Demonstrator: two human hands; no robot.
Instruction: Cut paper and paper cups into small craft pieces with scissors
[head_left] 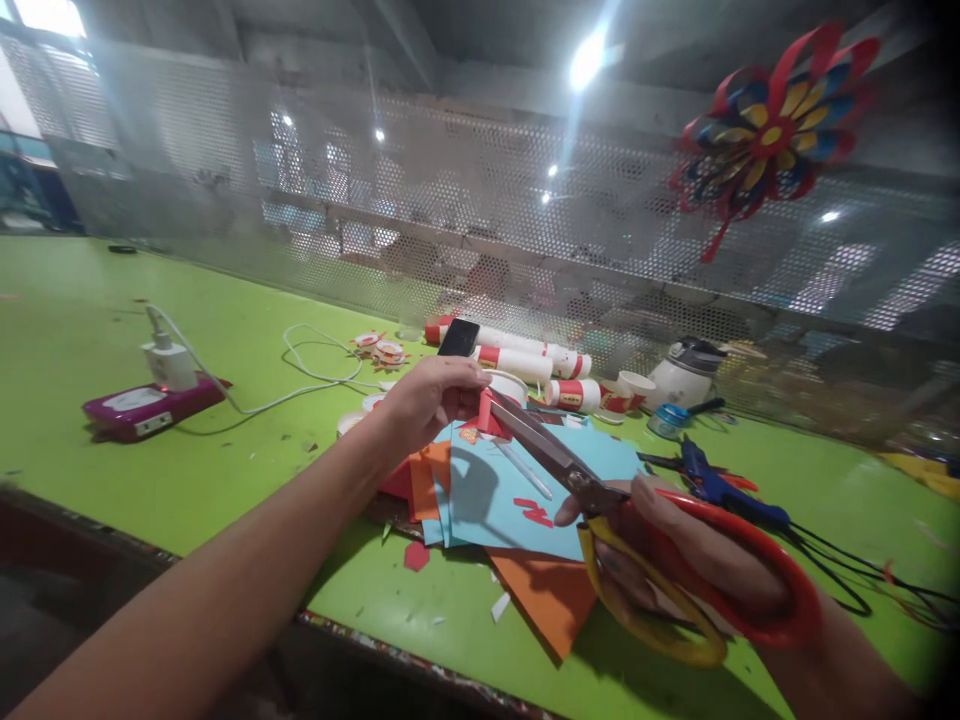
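Large scissors [551,450] with one red and one yellow handle loop are gripped by my right hand [697,560]. Their blades point up and left, and the tips reach a small red paper piece [486,412]. My left hand [442,392] pinches that piece between its fingers; part of it is hidden. Just behind it shows the white rim of a round cup or bowl [510,385]. Below both hands lie light-blue paper sheets [480,510], bearing red cut strips [532,511] and a clear pen-like stick [525,470]. Orange paper [551,600] sticks out underneath.
Rolled white-and-red paper cups [517,362] and a phone [458,338] lie behind. At right are a blue glue gun [720,485], its cables and a grey kettle [682,375]. A purple power strip [157,408] with a charger sits left. A paper flower [772,135] hangs above.
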